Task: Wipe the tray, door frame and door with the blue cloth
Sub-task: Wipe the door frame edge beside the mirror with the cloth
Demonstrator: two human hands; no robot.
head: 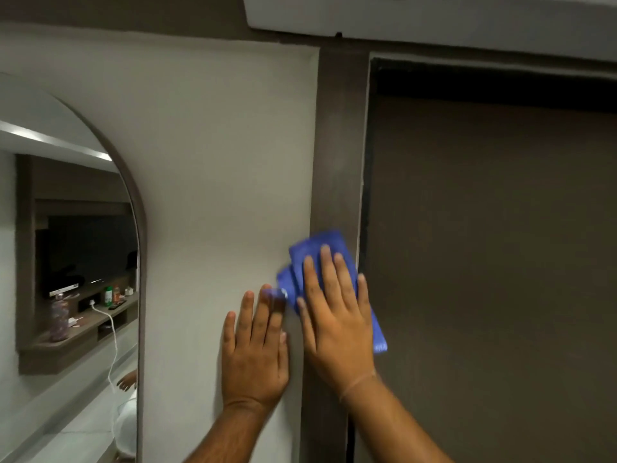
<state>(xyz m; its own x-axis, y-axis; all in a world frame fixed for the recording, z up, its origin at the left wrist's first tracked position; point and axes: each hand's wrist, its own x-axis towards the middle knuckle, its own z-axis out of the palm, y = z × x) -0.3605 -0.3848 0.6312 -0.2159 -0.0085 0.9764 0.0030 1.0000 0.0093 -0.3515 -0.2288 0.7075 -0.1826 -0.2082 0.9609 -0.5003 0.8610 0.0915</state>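
Note:
A folded blue cloth (320, 248) lies flat against the brown vertical door frame (340, 155). My right hand (337, 315) presses on it with fingers spread, covering most of the cloth. My left hand (255, 349) rests flat on the white wall beside the frame, fingers apart and pointing up, touching no cloth. The dark brown door (484, 262) fills the right side, just right of the frame. No tray is in view.
An arched mirror (66, 262) hangs on the white wall (217, 145) at the left, reflecting a shelf with bottles, a television and a white cable. A white ceiling edge (434, 15) runs above the door.

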